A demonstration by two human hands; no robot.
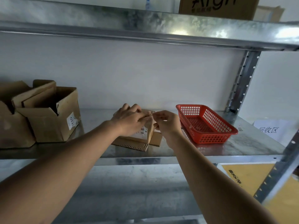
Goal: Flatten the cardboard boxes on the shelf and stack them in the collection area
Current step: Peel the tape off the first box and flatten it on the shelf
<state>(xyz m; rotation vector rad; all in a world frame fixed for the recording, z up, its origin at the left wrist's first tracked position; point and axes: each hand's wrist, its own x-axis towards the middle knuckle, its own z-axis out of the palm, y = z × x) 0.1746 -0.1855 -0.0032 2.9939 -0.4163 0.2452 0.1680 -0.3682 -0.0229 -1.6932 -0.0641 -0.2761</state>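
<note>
Left hand (129,118) lies on top of a small box (137,139) at mid-shelf (161,152), fingers (135,109) fairly straight, pressing the cardboard down rather than curling round it. Right hand (167,121) sits just right of the left fingertips, thumb and forefinger pinched together on something thin at the box's upper edge, probably a tape strip or flap (150,130); too small and blurred to say which. A narrow strip of cardboard stands up from the box below both sets of fingers.

The box is already low, mostly collapsed, label side up, and rests on the shelf directly under the left palm.

Well to the left of the left hand: two open boxes (48,117), still standing, flaps up, touching each other. These look undone.

Just right of the right hand: a red basket (205,123), nothing visible inside. Further right, a paper sign (271,130) with printed characters lies on the shelf, likely marking the collection area.

Step in hand, as I read it: finishing the flattening of the middle box, freeing the last tape or flap while the left hand holds it still.

Next move likely calls for pulling the pinched strip clear, pressing the upright piece flat, then carrying the flat box rightward past the basket to the sign. The basket stands in that path, so lift over it.
</note>
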